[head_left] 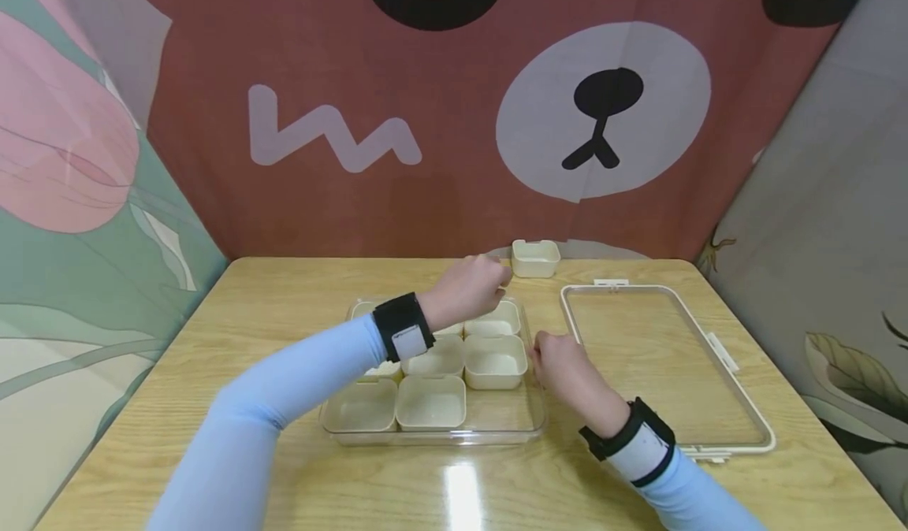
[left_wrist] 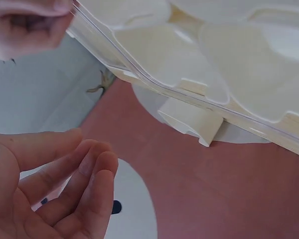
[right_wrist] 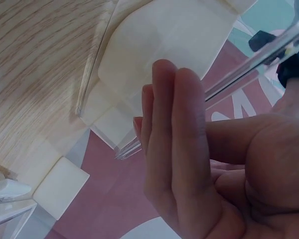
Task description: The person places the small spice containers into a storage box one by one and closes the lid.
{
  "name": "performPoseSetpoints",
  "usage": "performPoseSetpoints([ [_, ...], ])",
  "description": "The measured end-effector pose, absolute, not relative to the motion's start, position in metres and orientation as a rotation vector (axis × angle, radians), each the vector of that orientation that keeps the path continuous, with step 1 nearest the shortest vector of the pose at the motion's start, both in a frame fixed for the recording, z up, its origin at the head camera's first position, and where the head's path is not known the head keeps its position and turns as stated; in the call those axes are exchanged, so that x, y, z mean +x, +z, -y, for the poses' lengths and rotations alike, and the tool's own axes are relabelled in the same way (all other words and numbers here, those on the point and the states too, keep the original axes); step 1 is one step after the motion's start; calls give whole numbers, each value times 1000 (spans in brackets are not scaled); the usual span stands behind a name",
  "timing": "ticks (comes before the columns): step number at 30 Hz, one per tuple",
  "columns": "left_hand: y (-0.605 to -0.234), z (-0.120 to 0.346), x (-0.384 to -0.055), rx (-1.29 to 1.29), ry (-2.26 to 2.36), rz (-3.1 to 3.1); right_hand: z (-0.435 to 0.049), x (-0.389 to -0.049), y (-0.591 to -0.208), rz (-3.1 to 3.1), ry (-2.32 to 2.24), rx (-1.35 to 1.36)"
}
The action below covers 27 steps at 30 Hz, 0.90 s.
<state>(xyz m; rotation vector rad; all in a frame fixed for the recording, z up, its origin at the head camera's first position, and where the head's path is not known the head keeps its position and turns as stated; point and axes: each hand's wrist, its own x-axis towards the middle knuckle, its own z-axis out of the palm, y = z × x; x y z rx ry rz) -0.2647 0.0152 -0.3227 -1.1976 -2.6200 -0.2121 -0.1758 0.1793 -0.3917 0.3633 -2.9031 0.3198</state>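
Note:
A clear plastic bin (head_left: pixel 500 439) holds several cream open-topped boxes (head_left: pixel 430 402) in rows, with bare floor at its front right corner. Over its back part hangs my left hand (head_left: pixel 471 287), fingers loosely curled and nothing between them in the left wrist view. My arm and hand hide some of the left and back boxes. Just past those fingers another cream box (head_left: pixel 535 259) stands outside the bin, at the table's back edge. My right hand (head_left: pixel 567 369) is beside the bin's right wall, its relaxed fingers (right_wrist: pixel 189 124) held together right at the rim, thumb partly hidden behind them.
A clear lid (head_left: pixel 660 365) with a white rim and latches lies flat on the wooden table (head_left: pixel 340 488), right of the bin. Printed fabric (head_left: pixel 340 216) hangs behind the table and along both sides.

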Motion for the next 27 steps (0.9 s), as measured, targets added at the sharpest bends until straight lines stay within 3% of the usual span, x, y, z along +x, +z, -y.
performPoseSetpoints([
  [27, -341, -72, -338, -1007, -289, 2722, -178, -174, -396, 2871, 324, 336],
])
